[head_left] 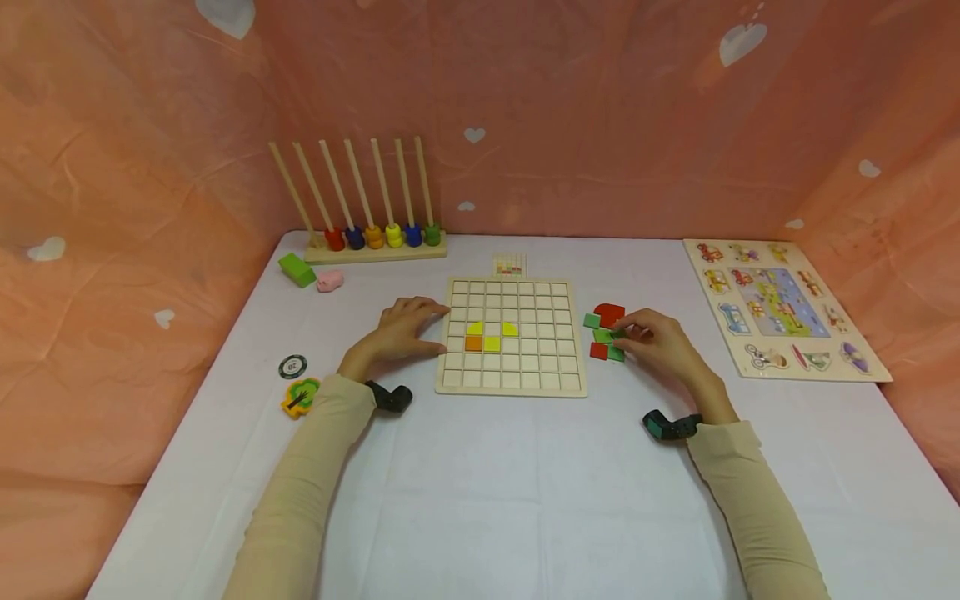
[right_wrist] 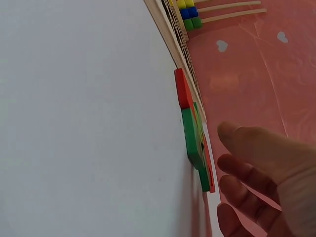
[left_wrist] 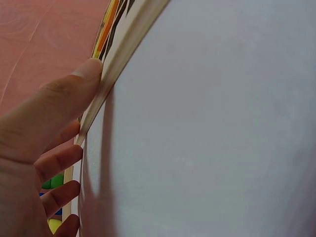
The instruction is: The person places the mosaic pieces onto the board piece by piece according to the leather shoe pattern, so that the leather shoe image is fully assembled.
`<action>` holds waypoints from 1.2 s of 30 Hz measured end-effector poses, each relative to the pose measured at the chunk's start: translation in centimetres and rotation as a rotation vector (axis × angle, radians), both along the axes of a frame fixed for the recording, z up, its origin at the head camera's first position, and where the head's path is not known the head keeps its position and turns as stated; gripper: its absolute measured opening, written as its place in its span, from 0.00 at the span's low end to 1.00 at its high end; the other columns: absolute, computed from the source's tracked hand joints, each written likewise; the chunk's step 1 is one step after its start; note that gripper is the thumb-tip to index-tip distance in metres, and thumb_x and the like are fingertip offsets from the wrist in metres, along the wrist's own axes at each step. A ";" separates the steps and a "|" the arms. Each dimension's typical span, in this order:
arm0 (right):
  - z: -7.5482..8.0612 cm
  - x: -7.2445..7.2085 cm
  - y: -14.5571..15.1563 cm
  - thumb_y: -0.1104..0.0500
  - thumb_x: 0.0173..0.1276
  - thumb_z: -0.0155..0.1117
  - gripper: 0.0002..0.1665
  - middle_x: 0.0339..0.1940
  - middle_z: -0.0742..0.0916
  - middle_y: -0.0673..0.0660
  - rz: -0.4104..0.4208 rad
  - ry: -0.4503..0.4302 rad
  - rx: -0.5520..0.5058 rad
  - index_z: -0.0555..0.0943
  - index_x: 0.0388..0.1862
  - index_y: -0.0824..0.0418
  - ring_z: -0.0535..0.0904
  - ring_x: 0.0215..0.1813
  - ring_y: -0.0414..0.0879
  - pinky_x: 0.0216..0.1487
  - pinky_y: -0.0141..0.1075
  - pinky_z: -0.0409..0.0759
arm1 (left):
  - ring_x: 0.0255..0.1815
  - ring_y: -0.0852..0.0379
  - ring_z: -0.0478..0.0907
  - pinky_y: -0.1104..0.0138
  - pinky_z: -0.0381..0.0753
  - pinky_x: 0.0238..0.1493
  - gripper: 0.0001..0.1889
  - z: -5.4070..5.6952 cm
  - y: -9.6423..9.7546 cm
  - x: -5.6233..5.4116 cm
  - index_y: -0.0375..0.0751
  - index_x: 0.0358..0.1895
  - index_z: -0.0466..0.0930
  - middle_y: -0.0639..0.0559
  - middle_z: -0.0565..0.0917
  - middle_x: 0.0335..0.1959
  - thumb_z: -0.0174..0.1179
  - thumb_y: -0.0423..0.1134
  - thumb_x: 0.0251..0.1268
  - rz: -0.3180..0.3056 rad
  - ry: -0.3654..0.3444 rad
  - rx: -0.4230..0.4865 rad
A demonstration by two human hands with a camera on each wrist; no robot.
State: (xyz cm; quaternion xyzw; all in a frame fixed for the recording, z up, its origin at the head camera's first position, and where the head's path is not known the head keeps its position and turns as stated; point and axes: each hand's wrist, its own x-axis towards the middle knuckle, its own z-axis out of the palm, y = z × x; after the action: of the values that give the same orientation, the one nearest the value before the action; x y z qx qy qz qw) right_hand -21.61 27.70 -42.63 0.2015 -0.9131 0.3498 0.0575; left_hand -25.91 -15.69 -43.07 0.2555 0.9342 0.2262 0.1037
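Note:
A wooden grid board [head_left: 517, 390] lies flat in the middle of the table. On its left part sit two yellow pieces with slanted or curved edges, an orange square tile [head_left: 474, 342] and a yellow square tile [head_left: 492, 343]. My left hand [head_left: 401, 333] rests at the board's left edge, thumb and fingertips spread along the rim. Right of the board lie several loose red and green tiles, among them a red square [head_left: 598, 351] and a green tile [right_wrist: 192, 138]. Over these hovers my right hand [head_left: 656, 346], its fingers loosely bent and a gap between thumb and fingers.
A small pattern card [head_left: 510, 265] touches the board's far side. At the back left stands a peg rack [head_left: 375, 254] with coloured beads; by it lie a green block [head_left: 297, 270] and a pink piece [head_left: 330, 281]. A picture puzzle [head_left: 787, 312] lies right; a chip [head_left: 292, 367] and tree piece [head_left: 300, 397] left.

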 end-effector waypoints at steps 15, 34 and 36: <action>-0.4 -0.1 0.3 0.71 0.61 0.60 0.16 0.44 0.81 0.63 0.001 -0.079 0.084 0.80 0.49 0.66 0.71 0.41 0.51 0.43 0.40 0.71 | 0.67 0.43 0.51 0.46 0.50 0.61 0.37 0.2 0.0 0.1 0.49 0.68 0.63 0.45 0.61 0.67 0.64 0.54 0.55 0.001 -0.010 0.012; 1.2 -0.6 -5.6 0.68 0.55 0.69 0.10 0.37 0.82 0.59 0.087 0.106 -0.118 0.82 0.38 0.65 0.75 0.36 0.50 0.38 0.43 0.74 | 0.67 0.43 0.51 0.45 0.51 0.61 0.37 0.2 0.0 0.2 0.48 0.68 0.63 0.44 0.61 0.67 0.64 0.54 0.55 -0.002 -0.008 0.004; 1.2 -0.7 -7.1 0.68 0.55 0.69 0.09 0.36 0.83 0.58 0.124 0.126 -0.139 0.82 0.36 0.64 0.76 0.36 0.50 0.38 0.43 0.75 | 0.67 0.42 0.51 0.45 0.51 0.61 0.37 0.2 0.0 0.1 0.48 0.68 0.63 0.44 0.61 0.67 0.64 0.54 0.55 -0.003 -0.004 0.004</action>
State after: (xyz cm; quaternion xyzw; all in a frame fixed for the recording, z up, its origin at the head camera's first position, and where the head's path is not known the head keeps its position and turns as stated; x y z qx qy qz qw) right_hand -22.27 20.60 -41.47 0.2747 -0.8670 0.4018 0.1069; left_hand -25.77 -15.69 -42.91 0.2567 0.9331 0.2286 0.1054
